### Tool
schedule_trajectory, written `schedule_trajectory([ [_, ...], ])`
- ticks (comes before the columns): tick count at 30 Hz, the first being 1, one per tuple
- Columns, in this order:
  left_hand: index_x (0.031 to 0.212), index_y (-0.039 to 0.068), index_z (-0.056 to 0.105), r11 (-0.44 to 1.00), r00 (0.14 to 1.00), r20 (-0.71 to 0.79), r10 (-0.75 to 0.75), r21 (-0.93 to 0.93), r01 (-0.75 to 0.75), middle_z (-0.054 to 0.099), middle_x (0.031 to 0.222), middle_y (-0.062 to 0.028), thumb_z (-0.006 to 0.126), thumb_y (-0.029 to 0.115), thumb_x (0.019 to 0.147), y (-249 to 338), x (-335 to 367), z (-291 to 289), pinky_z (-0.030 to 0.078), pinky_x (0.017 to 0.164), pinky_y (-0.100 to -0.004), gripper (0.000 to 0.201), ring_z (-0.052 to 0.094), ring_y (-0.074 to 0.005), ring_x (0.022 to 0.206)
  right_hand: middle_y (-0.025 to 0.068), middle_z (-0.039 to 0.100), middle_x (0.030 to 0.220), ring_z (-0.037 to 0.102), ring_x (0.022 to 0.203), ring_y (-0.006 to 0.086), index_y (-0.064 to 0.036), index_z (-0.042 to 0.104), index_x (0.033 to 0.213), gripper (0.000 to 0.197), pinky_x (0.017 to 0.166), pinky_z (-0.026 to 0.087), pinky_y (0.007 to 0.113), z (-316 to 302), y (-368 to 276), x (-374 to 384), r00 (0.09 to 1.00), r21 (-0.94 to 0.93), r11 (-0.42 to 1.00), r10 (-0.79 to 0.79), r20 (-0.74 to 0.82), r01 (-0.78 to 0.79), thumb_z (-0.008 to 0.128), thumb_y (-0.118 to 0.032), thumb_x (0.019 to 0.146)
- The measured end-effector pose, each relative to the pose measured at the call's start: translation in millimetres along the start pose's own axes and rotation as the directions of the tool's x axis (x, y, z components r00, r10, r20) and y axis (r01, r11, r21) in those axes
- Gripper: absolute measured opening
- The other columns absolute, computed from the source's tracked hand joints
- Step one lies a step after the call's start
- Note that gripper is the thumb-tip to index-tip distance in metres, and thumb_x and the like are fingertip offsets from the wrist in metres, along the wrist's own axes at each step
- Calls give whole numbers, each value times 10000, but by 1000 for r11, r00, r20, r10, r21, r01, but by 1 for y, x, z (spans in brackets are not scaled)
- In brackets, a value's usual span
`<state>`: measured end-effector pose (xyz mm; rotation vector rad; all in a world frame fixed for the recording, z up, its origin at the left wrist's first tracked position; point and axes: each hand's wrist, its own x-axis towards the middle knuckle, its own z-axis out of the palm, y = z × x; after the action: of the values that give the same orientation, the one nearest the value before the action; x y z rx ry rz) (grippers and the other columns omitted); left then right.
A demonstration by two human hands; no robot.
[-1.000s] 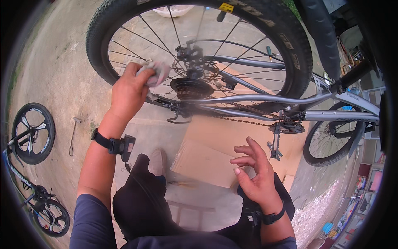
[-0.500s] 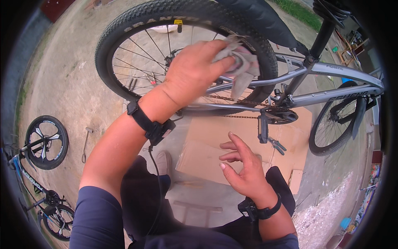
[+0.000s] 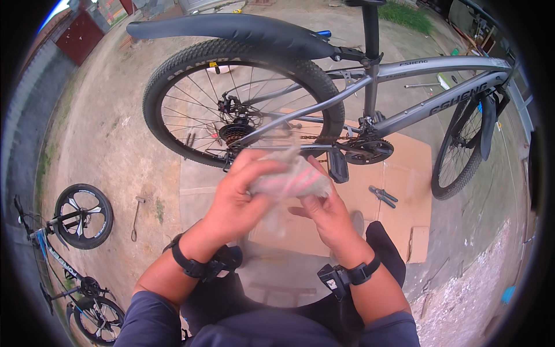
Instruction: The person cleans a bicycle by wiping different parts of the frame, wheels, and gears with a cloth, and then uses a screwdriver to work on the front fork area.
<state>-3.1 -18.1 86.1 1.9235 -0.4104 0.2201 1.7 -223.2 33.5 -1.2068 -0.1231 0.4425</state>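
Observation:
A grey cloth (image 3: 292, 180) with pinkish streaks is bunched between my two hands, blurred by motion. My left hand (image 3: 243, 188) is closed on its left side. At the cloth's right edge, my right hand (image 3: 325, 211) pinches it between thumb and fingers. Just beyond my hands stands a silver-grey bicycle (image 3: 399, 118), its rear wheel (image 3: 155, 95) to the left under a long black mudguard (image 3: 231, 28). The black pedal (image 3: 337, 165) and the chainring (image 3: 370, 149) are close to the cloth, on its far right.
Flattened cardboard (image 3: 404, 173) lies under the bicycle, with pliers-like cutters (image 3: 383, 196) on it. A second bicycle (image 3: 75, 272) lies at the left, near a thin long-handled tool (image 3: 136, 217). The front wheel (image 3: 442, 168) stands at the right.
My left hand has drawn the cloth back from the rear tyre toward me. My right hand, empty before, has come up and taken hold of it. The view has shifted.

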Motion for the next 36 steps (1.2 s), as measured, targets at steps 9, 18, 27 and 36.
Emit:
schedule_trajectory([
  [9, 1559, 33, 381, 974, 981, 194, 30, 215, -72, 350, 1588, -203, 747, 144, 890, 8, -17, 67, 389, 1142, -448, 771, 419, -353, 1436, 47, 576, 1361, 575, 1217, 163, -78, 434, 1489, 488, 1016, 502, 354, -23, -15, -10, 998, 417, 908, -16, -65, 42, 598, -168, 1038],
  [18, 1645, 108, 147, 726, 927, 242, -288, -576, 376, 362, 1589, -103, 673, 366, 1000, 20, -23, 97, 476, 1080, -430, 872, 442, -251, 1410, 93, 679, 1215, 661, 1041, 157, -23, 600, 1314, 346, 891, 540, 315, -37, -28, -19, 979, 76, 995, -54, -199, 70, 632, -111, 981],
  [27, 1571, 175, 323, 283, 774, 363, -518, -782, 556, 473, 1521, -59, 499, 595, 1025, 15, -36, 129, 432, 1110, -520, 712, 511, -254, 1358, 226, 688, 1190, 673, 1093, 344, 37, 554, 1328, 449, 945, 508, 417, -43, -17, -24, 894, -339, 881, -406, -189, 328, 615, -280, 1017],
  [36, 1410, 147, 511, 343, 801, 117, -587, -860, 377, 616, 1327, -64, 553, 376, 1060, 23, -22, 131, 507, 1044, -433, 421, 605, -238, 1223, 93, 630, 1267, 591, 1138, 163, -9, 495, 1430, 463, 966, 492, 323, -38, -14, -32, 966, 97, 966, -248, 68, 241, 602, -248, 1048],
])
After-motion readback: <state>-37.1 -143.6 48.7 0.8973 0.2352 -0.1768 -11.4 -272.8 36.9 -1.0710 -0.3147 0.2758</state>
